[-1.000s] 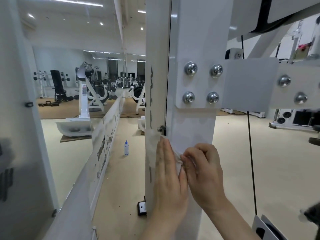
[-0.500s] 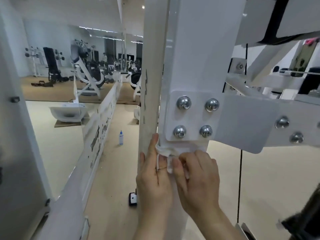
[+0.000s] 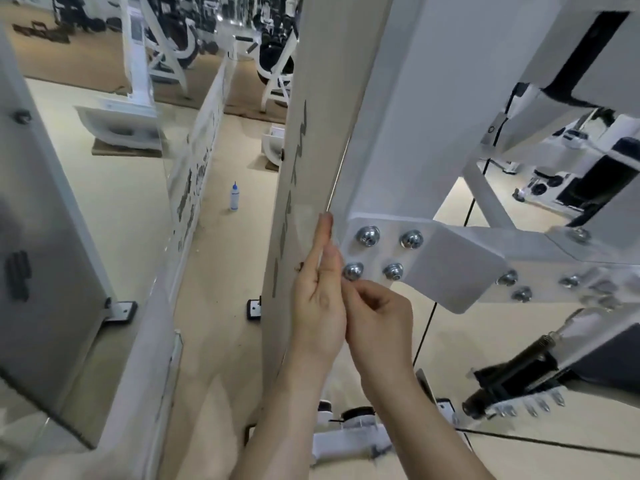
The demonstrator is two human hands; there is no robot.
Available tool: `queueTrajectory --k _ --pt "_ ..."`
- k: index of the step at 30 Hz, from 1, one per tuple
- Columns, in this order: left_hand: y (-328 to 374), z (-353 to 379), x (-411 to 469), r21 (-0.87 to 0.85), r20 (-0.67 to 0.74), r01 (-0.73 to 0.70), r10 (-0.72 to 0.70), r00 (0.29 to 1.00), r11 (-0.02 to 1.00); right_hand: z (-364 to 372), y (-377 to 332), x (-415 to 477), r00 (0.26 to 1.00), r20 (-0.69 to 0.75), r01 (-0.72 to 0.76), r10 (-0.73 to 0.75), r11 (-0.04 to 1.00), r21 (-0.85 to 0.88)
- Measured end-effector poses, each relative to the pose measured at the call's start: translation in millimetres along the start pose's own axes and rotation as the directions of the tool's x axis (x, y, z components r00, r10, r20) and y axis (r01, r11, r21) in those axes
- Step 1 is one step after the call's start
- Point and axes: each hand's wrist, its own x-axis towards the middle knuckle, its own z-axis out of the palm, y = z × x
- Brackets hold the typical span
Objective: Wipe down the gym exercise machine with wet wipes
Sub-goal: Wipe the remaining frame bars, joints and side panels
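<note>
Head view: my left hand [image 3: 320, 299] lay flat, fingers straight, against the white machine upright [image 3: 304, 150] beside the bolted bracket plate [image 3: 415, 258], likely pressing the wipe, which I couldn't see; my right hand [image 3: 379, 318] was pinched shut at the lower-left bolt [image 3: 352, 270], contents unclear

Legible text: none that I can read. Dark vertical lettering on the white upright post [image 3: 304, 161], seen edge-on, indecipherable. Grey printed marks on the low white panel [image 3: 194, 174], too blurred.
</note>
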Motion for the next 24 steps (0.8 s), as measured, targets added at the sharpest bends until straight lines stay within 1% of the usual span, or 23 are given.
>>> queueTrajectory --k 1,2,3,4,5,6,8,10,12,15,16,17,18,20,22,24 --pt "11.1 3.6 -0.2 0.044 0.012 -0.021 0.021 1.000 0.999 -0.5 -6.5 -2.4 0.989 0.033 -0.145 0.142 0.982 0.120" --pt "21.8 6.0 0.5 0.072 0.028 -0.030 0.028 0.999 0.997 -0.9 -12.7 -4.6 0.956 0.100 -0.292 0.275 0.924 0.246" --pt "31.5 8.1 2.4 0.107 0.055 -0.041 0.035 0.998 0.993 -1.0 -19.7 -6.9 0.911 0.185 -0.412 0.369 0.842 0.348" --pt "40.8 9.6 4.0 0.149 0.083 -0.055 0.043 0.996 0.987 -2.0 -25.9 -8.6 0.869 0.255 -0.495 0.424 0.767 0.408" --pt "49.7 11.4 5.0 0.192 0.107 -0.071 0.051 0.993 0.979 -4.1 -33.4 -10.2 0.843 0.303 -0.536 0.444 0.727 0.428" --pt "58.3 14.3 6.5 0.219 0.123 -0.086 0.060 0.991 0.972 -6.8 -44.4 -11.1 0.841 0.318 -0.539 0.437 0.726 0.428" --pt "79.7 25.7 9.1 0.206 0.132 -0.091 0.065 0.989 0.974 -14.5 -71.2 -10.9 0.884 0.279 -0.464 0.376 0.788 0.405" --pt "100.9 39.0 13.5 0.142 0.125 -0.083 0.066 0.990 0.986 -22.0 -100.4 -9.9 0.935 0.200 -0.349 0.294 0.870 0.349" --pt "117.0 47.0 16.0 0.095 0.117 -0.065 0.053 0.992 0.993 -28.2 -124.9 -7.0 0.958 0.154 -0.279 0.243 0.919 0.280" --pt "130.8 46.5 11.8 0.039 0.093 0.050 -0.053 0.994 0.998 -28.5 -148.7 -0.7 0.971 0.126 -0.229 0.205 0.947 0.225" --pt "136.6 46.4 8.5 0.014 0.068 0.093 -0.094 0.993 0.996 -28.7 -155.4 4.3 0.977 0.078 -0.209 0.196 0.954 0.216" --pt "141.4 47.1 4.8 0.015 0.046 0.126 -0.127 0.991 0.992 -29.8 -161.8 10.1 0.980 0.000 -0.192 0.197 0.956 0.220" --pt "144.7 49.2 3.7 0.047 0.022 0.152 -0.153 0.988 0.987 -32.0 -166.5 17.1 0.974 -0.093 -0.181 0.207 0.955 0.235" --pt "146.3 54.8 9.4 0.180 -0.044 0.165 -0.160 0.986 0.970 -38.3 -175.8 30.8 0.941 -0.247 -0.154 0.231 0.943 0.296" --pt "150.0 61.2 20.4 0.252 -0.123 0.157 -0.129 0.984 0.955 -42.8 -186.1 38.6 0.916 -0.322 -0.112 0.238 0.925 0.364" --pt "158.0 69.4 32.4 0.290 -0.147 0.117 -0.077 0.986 0.950 -40.7 -196.2 39.6 0.919 -0.344 -0.038 0.192 0.912 0.407"
